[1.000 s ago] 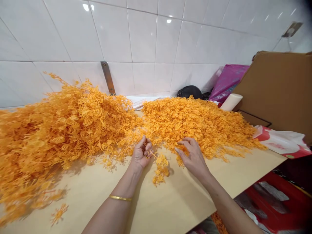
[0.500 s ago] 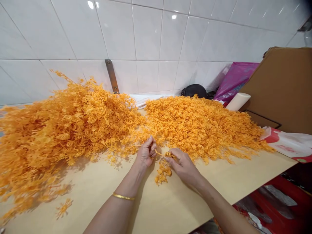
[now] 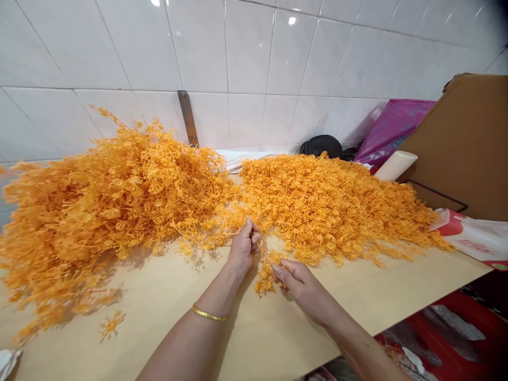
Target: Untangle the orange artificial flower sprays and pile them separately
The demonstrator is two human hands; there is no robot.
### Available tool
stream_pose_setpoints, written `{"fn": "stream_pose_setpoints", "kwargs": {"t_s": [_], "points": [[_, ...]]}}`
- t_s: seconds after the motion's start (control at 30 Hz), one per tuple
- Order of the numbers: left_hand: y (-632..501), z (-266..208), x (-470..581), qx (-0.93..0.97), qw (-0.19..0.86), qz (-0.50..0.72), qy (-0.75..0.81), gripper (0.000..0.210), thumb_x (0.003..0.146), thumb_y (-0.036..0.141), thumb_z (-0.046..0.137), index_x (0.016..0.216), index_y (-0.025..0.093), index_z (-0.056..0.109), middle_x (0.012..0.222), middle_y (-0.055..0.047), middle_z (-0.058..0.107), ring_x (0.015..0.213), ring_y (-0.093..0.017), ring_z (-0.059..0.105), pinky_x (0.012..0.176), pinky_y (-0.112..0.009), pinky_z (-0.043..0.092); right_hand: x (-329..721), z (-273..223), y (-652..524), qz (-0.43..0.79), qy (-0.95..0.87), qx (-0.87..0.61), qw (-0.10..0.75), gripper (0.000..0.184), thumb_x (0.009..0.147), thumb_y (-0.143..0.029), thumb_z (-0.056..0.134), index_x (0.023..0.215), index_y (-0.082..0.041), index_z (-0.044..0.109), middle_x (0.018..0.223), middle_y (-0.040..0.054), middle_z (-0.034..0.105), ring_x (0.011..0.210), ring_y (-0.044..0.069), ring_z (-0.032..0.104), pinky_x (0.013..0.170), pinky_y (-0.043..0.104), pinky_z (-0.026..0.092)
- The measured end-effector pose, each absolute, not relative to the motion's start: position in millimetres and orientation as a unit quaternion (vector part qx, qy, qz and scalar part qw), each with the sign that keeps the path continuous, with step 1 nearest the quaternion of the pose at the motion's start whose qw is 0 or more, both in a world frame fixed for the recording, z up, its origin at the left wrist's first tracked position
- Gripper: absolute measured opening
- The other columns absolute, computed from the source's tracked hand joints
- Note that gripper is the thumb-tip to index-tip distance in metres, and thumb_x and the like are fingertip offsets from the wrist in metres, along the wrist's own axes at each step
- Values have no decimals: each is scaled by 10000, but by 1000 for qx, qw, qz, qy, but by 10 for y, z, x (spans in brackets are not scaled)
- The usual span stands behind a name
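My left hand [image 3: 245,246], with a gold bangle [image 3: 208,314] on its wrist, is closed on a thin orange stem between the two heaps. From it the stem runs down to the right toward my right hand [image 3: 294,283], whose thumb and fingers pinch the same orange artificial flower sprig [image 3: 264,280]. The sprig's frilly florets hang just above or on the tabletop; I cannot tell if they touch. To the left rises a loose, tall heap of orange sprigs [image 3: 130,196]. A lower, denser heap [image 3: 337,211] lies beyond my right hand.
A single loose floret [image 3: 111,324] lies on the pale table [image 3: 159,338] at the front left. Along the right are a brown cardboard box [image 3: 468,143], a white roll [image 3: 397,165], a purple bag [image 3: 397,127] and a red-and-white bag [image 3: 472,238]. A black case [image 3: 321,144] sits by the tiled wall.
My right hand has moved a little down, drawing slightly away from my left hand, and more of the stem shows between them. The whole view has shifted slightly.
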State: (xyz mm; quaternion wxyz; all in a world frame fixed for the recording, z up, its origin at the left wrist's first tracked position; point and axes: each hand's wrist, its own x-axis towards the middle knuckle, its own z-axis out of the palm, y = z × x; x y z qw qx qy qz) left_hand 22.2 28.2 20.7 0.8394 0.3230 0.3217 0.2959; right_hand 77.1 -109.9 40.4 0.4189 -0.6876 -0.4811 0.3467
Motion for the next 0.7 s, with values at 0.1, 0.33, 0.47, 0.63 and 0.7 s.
{"fn": "stream_pose_setpoints", "kwargs": {"t_s": [0.1,0.33,0.47,0.63,0.7], "points": [[237,206,242,329,833,298,330,334,725,470,503,610,164,432,350,89,301,295,-25,147,339,-172,93,749,341,-1166,385,-458,-674,434,360,847,-434,326,606,-174,385,551,-36,373,527,88,358,508,220,287],[357,172,228,304,825,332,342,350,725,485,500,601,167,420,345,97,256,289,-28,151,331,-171,100,671,584,-1478,458,-448,-648,412,388,842,-443,337,578,-169,410,554,-25,391,552,98,400,547,224,318],[399,190,200,344,814,338,325,359,749,486,466,598,162,431,361,87,293,288,-24,151,325,-169,111,778,618,-1655,444,-395,-669,447,350,821,-439,381,625,-164,472,586,-8,451,583,111,447,558,230,341],[314,241,202,379,804,331,316,361,754,489,455,613,157,445,389,74,339,297,-18,156,328,-166,126,953,413,-1487,415,-327,-654,540,267,787,-399,449,887,-163,522,772,33,546,635,117,503,599,253,374],[299,244,209,390,797,330,321,358,753,488,458,616,157,447,393,73,340,300,-17,159,329,-166,119,967,375,-1371,398,-336,-659,543,293,789,-382,447,976,-167,511,705,12,533,608,112,482,583,248,362]]}}
